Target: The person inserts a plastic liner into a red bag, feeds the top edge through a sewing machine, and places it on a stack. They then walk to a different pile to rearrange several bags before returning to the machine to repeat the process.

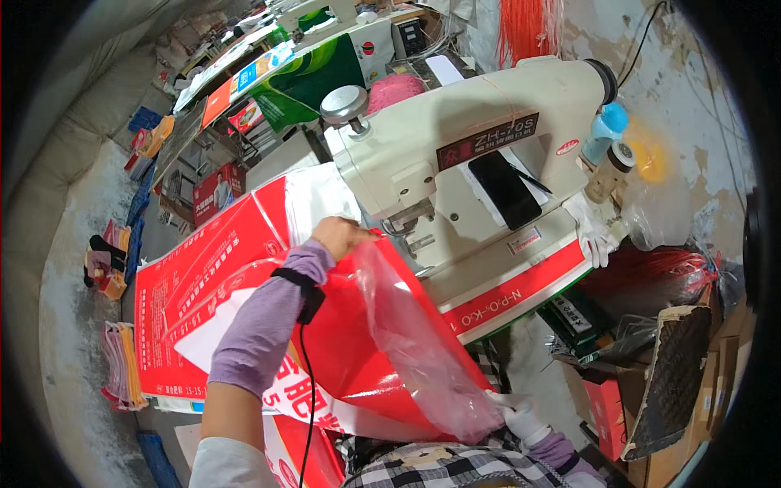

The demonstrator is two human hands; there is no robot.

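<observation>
A red and white woven sack (342,333) is spread across my lap and the work surface, with a clear plastic liner (423,350) showing at its edge. My bare left hand (338,236) is closed on the sack's upper edge, right beside the needle area of a large cream sewing machine (472,122). At the lower right, my right hand (523,420) in a white glove pinches the other end of the sack's mouth and liner; part of its fingers is hidden. More red sacks (187,301) lie in a stack to the left.
A phone (504,191) and a pen (530,179) rest on the machine bed. Beside them lie a white glove (590,232), a jar (610,171) and a blue-capped bottle (606,130). Cardboard boxes (667,382) crowd the right. A dark cable (307,390) hangs from my left wrist.
</observation>
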